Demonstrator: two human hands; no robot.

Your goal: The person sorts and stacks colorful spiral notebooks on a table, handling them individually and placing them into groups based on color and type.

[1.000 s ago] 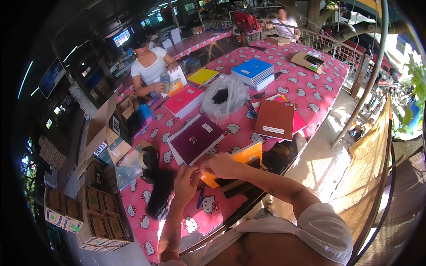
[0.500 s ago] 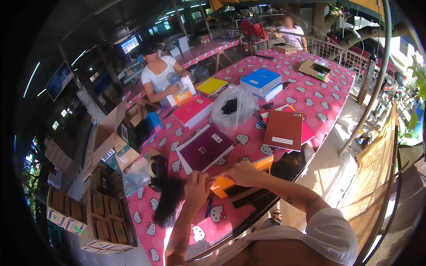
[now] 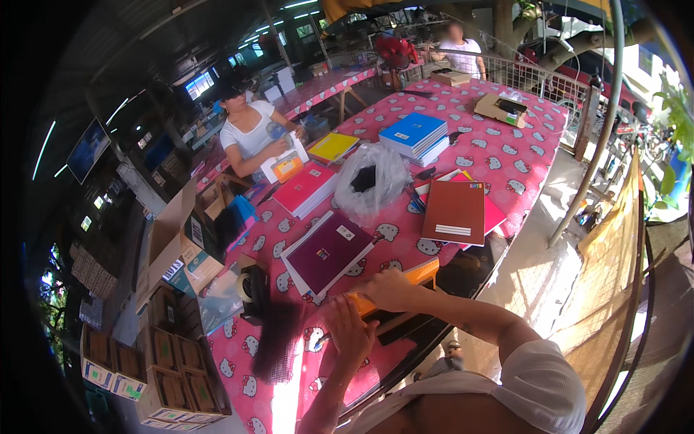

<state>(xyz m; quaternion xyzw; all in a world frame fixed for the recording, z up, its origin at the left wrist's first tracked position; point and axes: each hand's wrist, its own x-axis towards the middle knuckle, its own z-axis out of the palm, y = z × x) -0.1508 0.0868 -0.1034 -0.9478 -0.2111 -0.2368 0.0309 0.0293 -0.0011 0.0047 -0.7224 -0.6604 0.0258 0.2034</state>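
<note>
What looks like an orange notebook [image 3: 419, 275] lies at the near edge of the table, dark areas showing beneath it. My right hand [image 3: 389, 291] is closed on its upper edge, and my forearm covers part of it. Against its left end, my left hand [image 3: 348, 329] has its fingers stretched out and the thumb apart. Just beyond both hands lies a purple notebook [image 3: 329, 253] on white sheets. To the left, a black mesh piece [image 3: 278, 340] rests near a tape dispenser [image 3: 253, 289].
Brown [image 3: 454, 210], blue [image 3: 414, 132], red [image 3: 303, 188] and yellow [image 3: 332, 147] notebooks cover the pink table [image 3: 517, 148]. A clear plastic bag [image 3: 370, 192] stands among them. Cartons [image 3: 177, 362] are stacked at left. One person [image 3: 253, 134] handles papers across the table; another [image 3: 460, 54] is farther back.
My left hand has loosened from a pinch at the notebook's corner to outstretched fingers, shifting right and down. My right hand has stayed on the orange edge. The whole view has shifted slightly.
</note>
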